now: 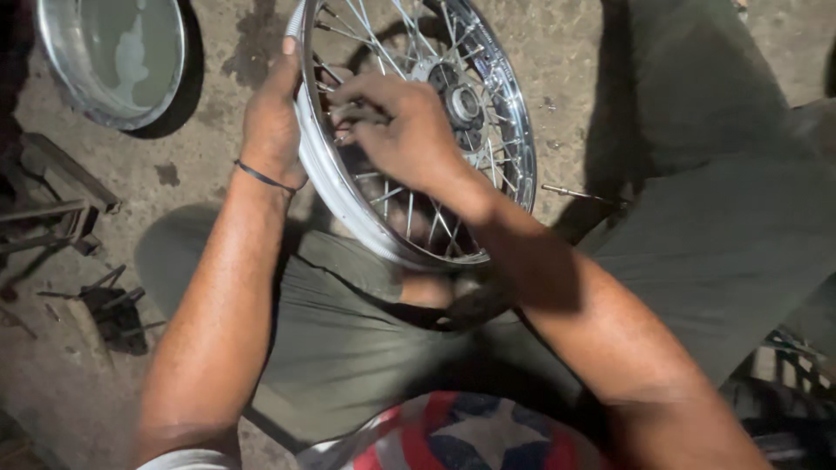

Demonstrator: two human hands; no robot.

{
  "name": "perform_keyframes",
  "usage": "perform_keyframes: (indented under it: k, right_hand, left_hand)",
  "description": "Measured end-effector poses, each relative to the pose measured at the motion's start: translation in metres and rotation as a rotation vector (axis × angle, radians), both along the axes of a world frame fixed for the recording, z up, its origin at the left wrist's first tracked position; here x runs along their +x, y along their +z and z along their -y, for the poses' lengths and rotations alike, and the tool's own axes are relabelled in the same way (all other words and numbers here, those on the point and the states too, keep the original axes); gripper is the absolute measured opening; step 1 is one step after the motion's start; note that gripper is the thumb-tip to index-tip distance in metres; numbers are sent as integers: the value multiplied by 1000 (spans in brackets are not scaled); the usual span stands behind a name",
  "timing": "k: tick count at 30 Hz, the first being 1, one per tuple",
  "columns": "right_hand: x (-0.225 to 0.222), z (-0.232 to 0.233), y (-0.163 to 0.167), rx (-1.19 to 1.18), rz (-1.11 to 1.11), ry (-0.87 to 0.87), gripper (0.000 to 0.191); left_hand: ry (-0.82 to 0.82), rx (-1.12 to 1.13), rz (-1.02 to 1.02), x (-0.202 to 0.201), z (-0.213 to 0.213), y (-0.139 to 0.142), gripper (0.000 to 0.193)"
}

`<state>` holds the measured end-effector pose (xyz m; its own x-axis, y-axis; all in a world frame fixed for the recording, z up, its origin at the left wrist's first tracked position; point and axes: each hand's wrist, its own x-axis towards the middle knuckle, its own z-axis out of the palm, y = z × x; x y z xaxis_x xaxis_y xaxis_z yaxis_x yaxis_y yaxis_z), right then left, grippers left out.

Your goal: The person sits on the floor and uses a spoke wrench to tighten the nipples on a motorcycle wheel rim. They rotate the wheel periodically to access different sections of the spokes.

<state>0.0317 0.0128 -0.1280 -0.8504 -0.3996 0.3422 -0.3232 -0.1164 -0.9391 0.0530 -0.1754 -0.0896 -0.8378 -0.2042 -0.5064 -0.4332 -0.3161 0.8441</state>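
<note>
A chrome spoked wheel rim [509, 96] with a hub [461, 103] stands tilted between my knees on the dirt floor. My left hand [274, 126] wraps the rim's left edge from outside; a thin black band circles that wrist. My right hand [396, 130] reaches across the rim's inside, fingers pinched on a spoke [344, 115] near the left edge. Whether a small tool sits in those fingers is hidden.
A second bare metal rim [109, 57] lies at the top left. Dark metal tools and bars [61, 218] are scattered on the floor at left. A thin metal rod [575, 193] lies right of the wheel. My olive trouser legs [697, 226] frame the wheel.
</note>
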Motion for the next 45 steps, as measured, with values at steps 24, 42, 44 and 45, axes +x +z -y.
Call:
perform_keyframes:
  k: [24, 42, 44, 45]
  right_hand:
    - [-15, 24, 10, 113, -198, 78, 24]
    - [11, 6, 20, 262, -402, 105, 25]
    - [12, 11, 20, 312, -414, 35, 25]
    - [12, 11, 19, 309, -376, 68, 30]
  left_hand:
    - [-49, -99, -52, 7, 6, -3, 56]
    - [-73, -129, -8, -2, 2, 4, 68]
    - [-63, -129, -14, -3, 2, 4, 68]
    - [-50, -133, -22, -3, 2, 4, 67]
